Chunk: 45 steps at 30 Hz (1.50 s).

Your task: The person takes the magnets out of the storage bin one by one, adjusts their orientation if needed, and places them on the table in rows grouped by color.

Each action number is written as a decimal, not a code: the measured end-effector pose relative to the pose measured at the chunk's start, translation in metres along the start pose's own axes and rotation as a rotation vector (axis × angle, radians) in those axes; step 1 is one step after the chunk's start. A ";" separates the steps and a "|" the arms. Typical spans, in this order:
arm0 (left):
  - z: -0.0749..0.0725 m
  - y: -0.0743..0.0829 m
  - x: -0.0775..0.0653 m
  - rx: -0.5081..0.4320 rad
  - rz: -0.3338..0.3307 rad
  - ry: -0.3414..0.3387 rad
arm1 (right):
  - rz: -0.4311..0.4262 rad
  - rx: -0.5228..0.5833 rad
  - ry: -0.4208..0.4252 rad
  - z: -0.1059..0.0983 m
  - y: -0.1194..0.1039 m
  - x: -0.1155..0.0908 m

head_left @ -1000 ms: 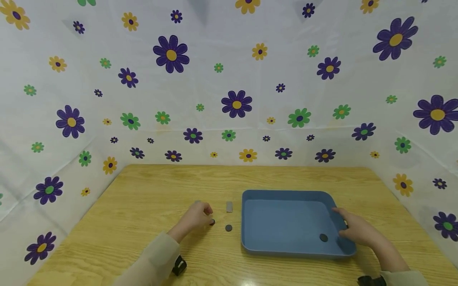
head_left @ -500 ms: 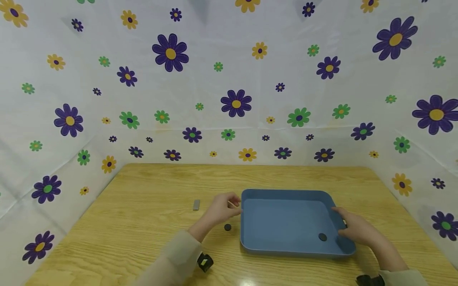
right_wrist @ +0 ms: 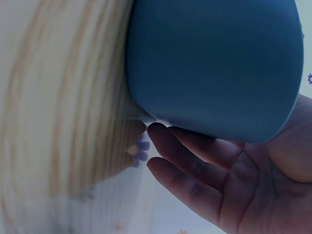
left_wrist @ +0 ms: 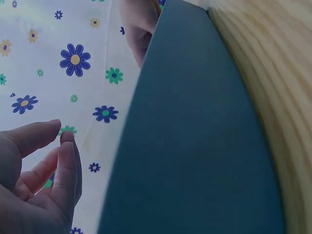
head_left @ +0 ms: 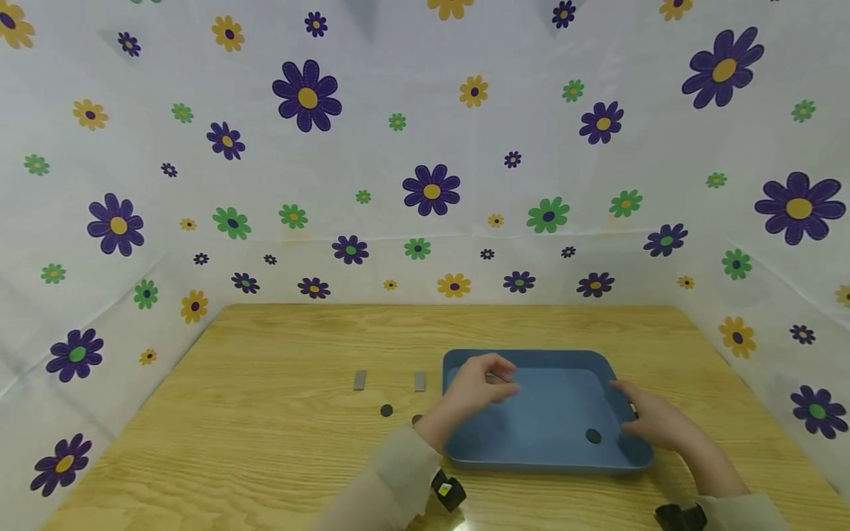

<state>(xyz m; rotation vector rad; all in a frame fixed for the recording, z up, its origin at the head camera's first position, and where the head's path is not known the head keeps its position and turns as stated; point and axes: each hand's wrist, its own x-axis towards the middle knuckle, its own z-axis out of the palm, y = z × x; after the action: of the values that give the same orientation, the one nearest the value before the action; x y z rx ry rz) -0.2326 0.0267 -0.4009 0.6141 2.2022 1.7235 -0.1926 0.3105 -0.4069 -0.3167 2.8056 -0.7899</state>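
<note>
My left hand (head_left: 473, 389) hovers over the left part of a blue tray (head_left: 547, 413). Thumb and fingers are curved with a gap at the tips, and nothing shows between them; the left wrist view has the same hand (left_wrist: 46, 170) beside the tray wall (left_wrist: 195, 122). My right hand (head_left: 657, 422) grips the tray's right side, its fingers (right_wrist: 195, 165) against the outside in the right wrist view. Inside the tray, near that hand, lies a dark round disc (head_left: 593, 436). Two more discs, one left (head_left: 387, 410) and one partly hidden by my left wrist (head_left: 417, 420), lie on the table.
Two small grey rectangular pieces, a left one (head_left: 359, 380) and a right one (head_left: 420, 381), lie behind the discs on the wooden table (head_left: 265, 413). A white flower-patterned cloth (head_left: 372, 147) hangs around the table's back and sides.
My left hand has moved right, from beside the left disc on the table to above the tray, uncovering the left disc and both grey pieces. The right hand keeps its place on the tray.
</note>
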 end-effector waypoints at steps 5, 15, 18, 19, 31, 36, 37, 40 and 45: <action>0.022 0.004 0.010 -0.092 -0.027 0.005 | -0.001 0.005 -0.001 0.000 0.000 -0.001; 0.057 0.006 0.024 -0.116 -0.085 0.016 | 0.003 0.008 -0.006 0.002 0.000 -0.001; 0.065 0.007 0.026 -0.111 -0.085 0.014 | 0.005 0.005 -0.007 0.002 0.000 -0.001; 0.068 0.007 0.027 -0.112 -0.084 0.016 | 0.005 0.002 -0.006 0.002 0.000 -0.001; 0.088 -0.003 0.036 -0.071 -0.110 0.042 | 0.022 -0.017 -0.011 0.002 -0.001 -0.001; 0.095 -0.009 0.038 -0.009 -0.112 0.043 | 0.026 -0.028 -0.004 0.001 -0.002 -0.002; 0.095 -0.010 0.038 0.017 -0.107 0.038 | 0.028 -0.030 -0.003 0.001 -0.002 -0.001; 0.098 -0.011 0.036 0.104 -0.094 0.014 | 0.027 -0.034 -0.003 0.001 -0.003 -0.001; 0.101 -0.014 0.035 0.220 -0.087 -0.027 | 0.015 -0.029 0.005 0.000 -0.003 -0.001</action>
<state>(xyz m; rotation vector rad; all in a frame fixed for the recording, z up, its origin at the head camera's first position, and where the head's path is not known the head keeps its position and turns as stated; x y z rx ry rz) -0.2183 0.1268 -0.4381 0.5776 2.3817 1.4346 -0.1915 0.3082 -0.4054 -0.2988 2.8231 -0.7487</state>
